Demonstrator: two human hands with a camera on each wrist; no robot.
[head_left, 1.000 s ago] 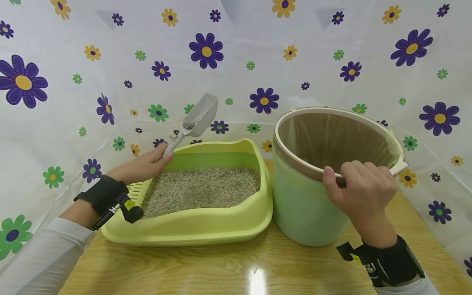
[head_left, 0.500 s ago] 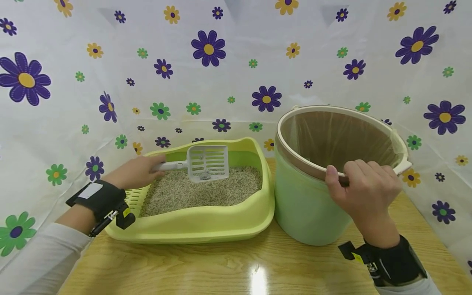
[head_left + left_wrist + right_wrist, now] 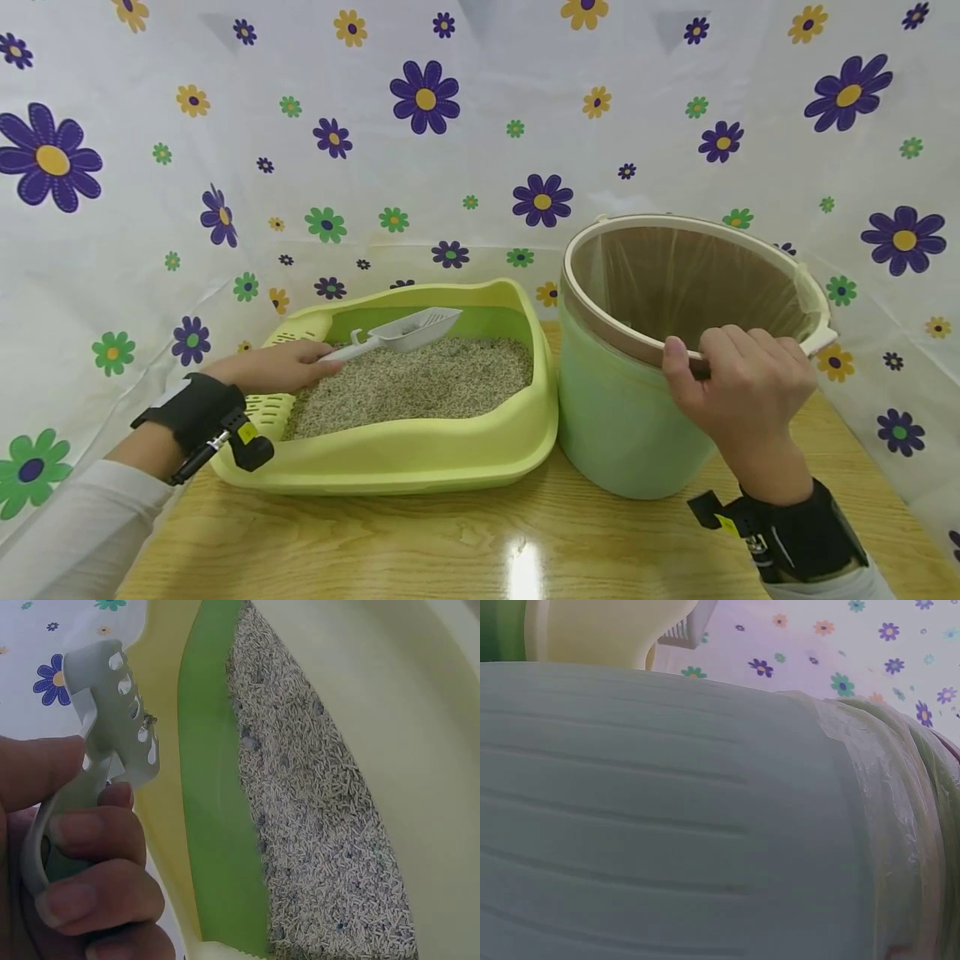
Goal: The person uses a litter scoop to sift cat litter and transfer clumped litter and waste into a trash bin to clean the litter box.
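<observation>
A yellow-green litter tray [image 3: 420, 458] full of grey litter [image 3: 420, 385] sits on the wooden table. My left hand [image 3: 273, 367] grips the handle of a grey slotted scoop [image 3: 408, 330], held low and nearly flat just above the litter. The left wrist view shows my fingers [image 3: 97, 877] curled round the scoop's handle [image 3: 45, 832] beside the tray's green inner wall [image 3: 217, 802]. My right hand [image 3: 738, 392] grips the near rim of a pale green bin [image 3: 615, 417], which is tilted toward me and lined with a clear bag [image 3: 675, 283]. The right wrist view shows only the bin's side [image 3: 667, 817].
A flower-print sheet [image 3: 480, 125] hangs close behind and on both sides of the table. Bare wooden tabletop [image 3: 450, 550] lies in front of the tray and bin. The tray and bin stand almost touching.
My left hand brought the scoop down from a raised, tipped-up pose to a flat one just above the litter. The right hand and the bin stayed still.
</observation>
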